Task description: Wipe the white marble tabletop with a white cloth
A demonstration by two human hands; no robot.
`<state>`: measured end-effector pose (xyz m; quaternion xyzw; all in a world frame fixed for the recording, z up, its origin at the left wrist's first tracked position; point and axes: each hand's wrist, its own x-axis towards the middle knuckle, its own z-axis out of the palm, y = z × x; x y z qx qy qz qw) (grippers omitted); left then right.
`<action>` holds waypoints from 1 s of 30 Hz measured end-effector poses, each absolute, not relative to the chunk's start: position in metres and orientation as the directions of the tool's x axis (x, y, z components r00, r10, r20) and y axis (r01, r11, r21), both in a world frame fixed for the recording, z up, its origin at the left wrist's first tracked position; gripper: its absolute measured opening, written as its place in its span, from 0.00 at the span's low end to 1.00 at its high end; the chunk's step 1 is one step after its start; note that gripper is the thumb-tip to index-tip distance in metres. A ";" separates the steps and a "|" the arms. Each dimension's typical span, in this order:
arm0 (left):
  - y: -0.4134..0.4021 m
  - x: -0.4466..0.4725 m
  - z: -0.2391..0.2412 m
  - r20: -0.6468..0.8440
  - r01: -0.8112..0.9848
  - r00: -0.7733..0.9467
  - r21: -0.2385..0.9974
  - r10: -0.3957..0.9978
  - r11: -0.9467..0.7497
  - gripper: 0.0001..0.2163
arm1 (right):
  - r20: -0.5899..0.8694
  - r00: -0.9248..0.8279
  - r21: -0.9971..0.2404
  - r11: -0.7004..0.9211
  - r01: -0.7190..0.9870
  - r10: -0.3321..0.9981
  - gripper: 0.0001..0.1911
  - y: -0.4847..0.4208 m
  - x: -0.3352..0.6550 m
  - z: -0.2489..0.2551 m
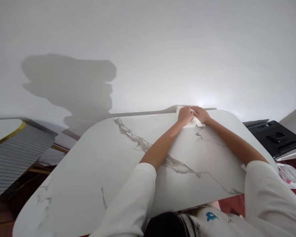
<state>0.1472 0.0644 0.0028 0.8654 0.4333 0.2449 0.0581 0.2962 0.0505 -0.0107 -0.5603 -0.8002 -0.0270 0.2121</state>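
Both my arms reach across a white marble-patterned table to its far edge by the wall. My left hand and my right hand lie side by side, pressed flat on a crumpled white cloth at that edge. The cloth is mostly covered by the hands; its white folds show beneath and beside them. White sleeves cover my upper arms.
A plain white wall rises directly behind the table. A black case-like object lies at the right. A thin plastic bag sits below it. At the left is a ribbed grey panel with a gold-trimmed edge. Dark red floor shows below.
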 end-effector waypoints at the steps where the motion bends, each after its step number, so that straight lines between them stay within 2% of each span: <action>1: 0.067 0.148 0.003 0.374 0.721 0.506 0.313 0.778 -0.619 0.14 | 0.369 -0.273 -0.188 0.359 0.914 0.889 0.23 0.053 0.297 -0.011; 10: 0.042 0.141 -0.001 0.401 0.723 0.508 0.284 0.763 -0.630 0.18 | 0.303 -0.292 -0.085 0.331 0.940 0.907 0.25 0.029 0.287 -0.005; 18: -0.050 0.109 -0.002 0.383 0.722 0.528 0.266 0.758 -0.638 0.20 | 0.295 -0.335 -0.108 0.380 0.919 0.895 0.27 -0.064 0.260 -0.009; 30: -0.192 0.067 -0.003 0.178 0.721 0.502 0.454 0.846 -0.523 0.27 | 0.232 -0.382 -0.194 0.428 0.883 0.894 0.29 -0.214 0.229 0.000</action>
